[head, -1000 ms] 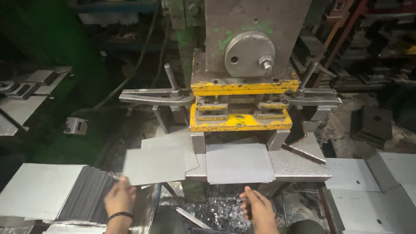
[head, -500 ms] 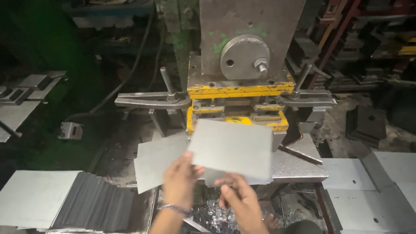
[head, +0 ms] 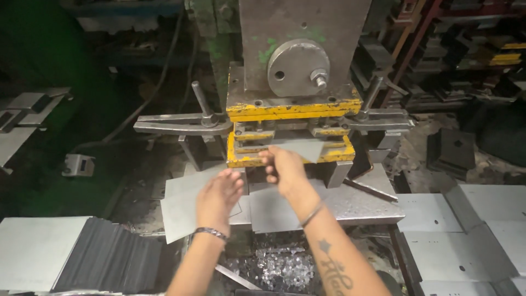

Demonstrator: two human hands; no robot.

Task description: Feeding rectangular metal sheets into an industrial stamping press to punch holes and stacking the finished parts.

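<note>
right hand point(head: 285, 167) fed a grey metal sheet point(head: 307, 148) into the yellow die point(head: 290, 151) of the press.
the right grip was clamped on the sheet's near edge, the sheet tilted and partly inside the die gap; the left hand point(head: 218, 197) hovered in front of the die with fingers spread apart, holding nothing, just above loose sheets point(head: 183, 205) on the press tabletop point(head: 361, 203). done well, i judged, the sheet wanted to go in flat and square, fingers kept clear of the gap. below the die lay a heap of shiny punchings point(head: 276, 268); left of it a fanned stack of blanks point(head: 104, 263); right of it punched plates point(head: 471, 230). behind the die the workshop was dim, with dark racks point(head: 471, 55).
</note>
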